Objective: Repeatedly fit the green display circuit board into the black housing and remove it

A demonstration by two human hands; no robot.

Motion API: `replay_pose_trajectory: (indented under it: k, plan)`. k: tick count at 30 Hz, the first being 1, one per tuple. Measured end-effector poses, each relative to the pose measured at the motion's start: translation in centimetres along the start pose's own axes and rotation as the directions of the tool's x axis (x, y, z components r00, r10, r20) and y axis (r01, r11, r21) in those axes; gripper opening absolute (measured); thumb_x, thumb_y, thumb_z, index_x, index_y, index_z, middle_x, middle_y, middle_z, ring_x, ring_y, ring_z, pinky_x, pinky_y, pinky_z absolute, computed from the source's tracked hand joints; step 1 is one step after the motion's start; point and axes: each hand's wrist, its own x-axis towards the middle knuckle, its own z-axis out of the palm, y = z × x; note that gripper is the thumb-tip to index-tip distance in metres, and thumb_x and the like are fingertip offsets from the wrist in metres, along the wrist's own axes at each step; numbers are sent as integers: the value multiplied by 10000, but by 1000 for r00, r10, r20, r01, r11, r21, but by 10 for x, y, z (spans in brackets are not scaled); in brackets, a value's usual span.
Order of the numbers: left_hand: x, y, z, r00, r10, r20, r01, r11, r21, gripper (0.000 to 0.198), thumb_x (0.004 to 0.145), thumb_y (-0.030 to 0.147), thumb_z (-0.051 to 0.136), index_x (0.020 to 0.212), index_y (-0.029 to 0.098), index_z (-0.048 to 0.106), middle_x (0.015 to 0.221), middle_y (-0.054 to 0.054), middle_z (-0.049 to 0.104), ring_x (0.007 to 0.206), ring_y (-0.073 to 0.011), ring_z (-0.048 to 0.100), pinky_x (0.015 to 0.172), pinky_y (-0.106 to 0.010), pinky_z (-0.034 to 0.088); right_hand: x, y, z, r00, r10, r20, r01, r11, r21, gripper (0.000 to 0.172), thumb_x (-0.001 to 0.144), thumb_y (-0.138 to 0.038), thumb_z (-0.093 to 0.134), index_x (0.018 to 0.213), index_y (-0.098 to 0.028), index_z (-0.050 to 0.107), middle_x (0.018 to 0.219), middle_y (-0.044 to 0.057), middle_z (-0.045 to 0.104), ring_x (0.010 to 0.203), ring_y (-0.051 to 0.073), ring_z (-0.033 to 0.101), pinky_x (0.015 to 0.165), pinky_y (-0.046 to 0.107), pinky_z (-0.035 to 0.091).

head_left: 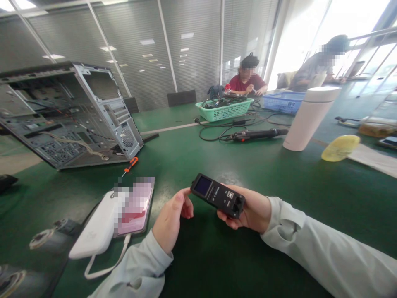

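Observation:
A black handheld electronic device [218, 195] with a small dark screen and several sockets lies tilted in my right hand [248, 207]. The fingers of that hand are closed around its right end from behind and below. At the other end, by the screen, my left hand [173, 213] touches the edge with one outstretched finger. Its other fingers are loosely bent and apart, gripping nothing. Left of my left hand lie a phone [147, 207] with a lit pink screen and a white power bank [96, 231], with a white cable [119, 260] beside them.
An open computer case [93, 120] stands at left, an orange-handled screwdriver [132, 163] in front. Metal cylinders [51, 240] sit lower left. Farther back are a black corded tool [254, 134], a green basket [225, 109], a pink tumbler [310, 120] and two people.

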Motion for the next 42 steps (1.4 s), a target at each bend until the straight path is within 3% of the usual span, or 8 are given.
replay_pose_trajectory:
  k: [4, 7, 10, 13, 16, 27, 32, 42]
  plan:
    - [0, -5, -2, 997, -6, -82, 5, 1000, -14, 633, 862, 620, 278, 1138, 132, 573, 792, -61, 611, 683, -175, 557, 568, -290, 452, 2, 4, 1, 990, -70, -123, 63, 996, -64, 436, 980, -499, 237, 913, -121, 444, 642, 13, 502, 468, 83, 521, 413, 127, 385]
    - [-2, -2, -4, 993, 24, -114, -22, 999, 24, 521, 890, 538, 309, 1183, 182, 551, 1004, -86, 617, 870, -201, 583, 650, -295, 491, 5, 11, 1, 923, -341, -178, 266, 901, -342, 352, 865, -478, 499, 982, -148, 455, 769, 23, 523, 586, 117, 569, 434, 155, 435]
    - [-3, 5, -4, 995, 83, -47, -76, 988, 138, 359, 869, 445, 431, 1061, 200, 610, 1009, -72, 636, 911, -210, 599, 734, -313, 501, 6, 17, -2, 769, -634, -79, 463, 639, -614, 420, 774, -492, 602, 1006, -146, 545, 905, 52, 503, 691, 118, 539, 487, 197, 485]
    - [-2, 8, -4, 996, 90, 7, -90, 974, 207, 242, 797, 363, 569, 965, 197, 619, 964, -62, 651, 849, -204, 618, 725, -322, 510, 3, 19, -5, 570, -819, 67, 569, 334, -751, 345, 814, -379, 606, 1083, -168, 563, 1030, 61, 498, 902, 143, 519, 795, 293, 504]
    - [-1, 9, -3, 998, 63, -14, -59, 982, 178, 277, 746, 353, 626, 964, 184, 597, 949, -67, 649, 852, -210, 623, 730, -342, 518, -1, 17, -5, 483, -869, 110, 591, 230, -773, 362, 832, -302, 604, 1158, -177, 505, 1108, 58, 496, 1011, 152, 494, 933, 321, 428]
    - [0, 10, -2, 999, 40, -33, -35, 989, 146, 219, 758, 342, 602, 906, 181, 587, 937, -60, 649, 870, -202, 619, 719, -325, 515, -9, 13, -4, 395, -896, 201, 570, 68, -819, 313, 861, -257, 533, 1155, -178, 462, 1074, 47, 494, 971, 138, 492, 847, 263, 429]
    - [-1, 13, -2, 995, 102, -2, -101, 986, 135, 174, 793, 317, 570, 899, 183, 608, 945, -57, 654, 904, -204, 613, 767, -333, 516, -10, 14, -2, 453, -883, 125, 540, 160, -826, 361, 859, -305, 530, 1184, -171, 450, 1084, 63, 501, 943, 154, 502, 826, 283, 441]
    - [-3, 8, -2, 983, 106, -152, -91, 990, 105, 184, 817, 342, 522, 889, 179, 565, 827, -38, 630, 794, -180, 612, 701, -297, 497, -10, 16, 1, 504, -860, 82, 520, 226, -824, 374, 847, -318, 533, 1184, -176, 451, 1064, 49, 526, 941, 156, 515, 847, 303, 448]
